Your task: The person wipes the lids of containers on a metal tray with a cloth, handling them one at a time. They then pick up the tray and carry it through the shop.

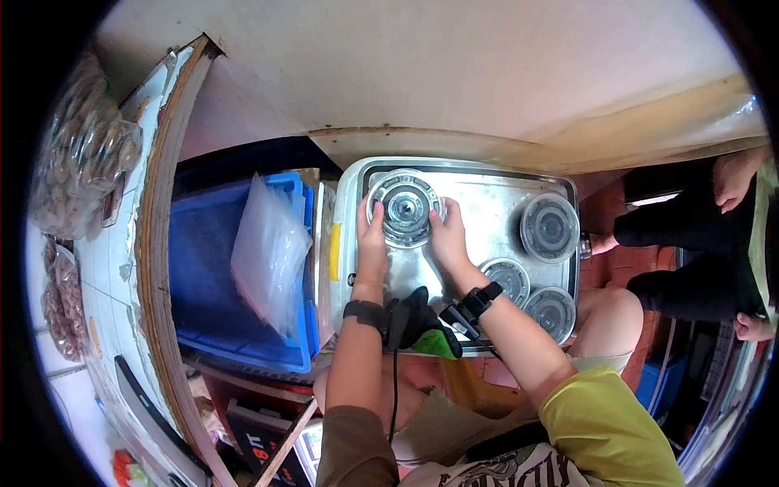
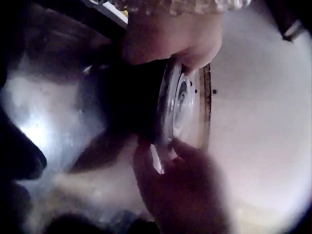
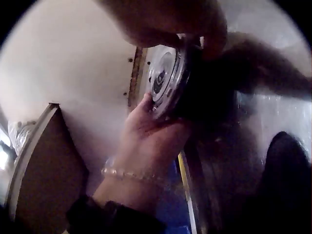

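Observation:
A round tub with a clear lid and dark sides (image 1: 406, 209) is held between both hands over the left part of a metal tray (image 1: 479, 191). My left hand (image 1: 372, 247) grips its left side, thumb at the lid's rim. On the opposite side my right hand (image 1: 452, 241) holds it with the thumb at the rim. The left wrist view shows the lid (image 2: 183, 102) edge-on, with the right hand (image 2: 185, 190) below it. In the right wrist view the left hand (image 3: 151, 141) wraps the tub's side.
Similar lidded tubs stand on the tray's right: a far one (image 1: 549, 229) and two nearer ones (image 1: 505, 282) (image 1: 550, 315). A black and green item (image 1: 434, 333) lies at the near edge. Left is a blue crate (image 1: 211, 268) with clear plastic bags (image 1: 268, 252). Another person (image 1: 690, 219) is at right.

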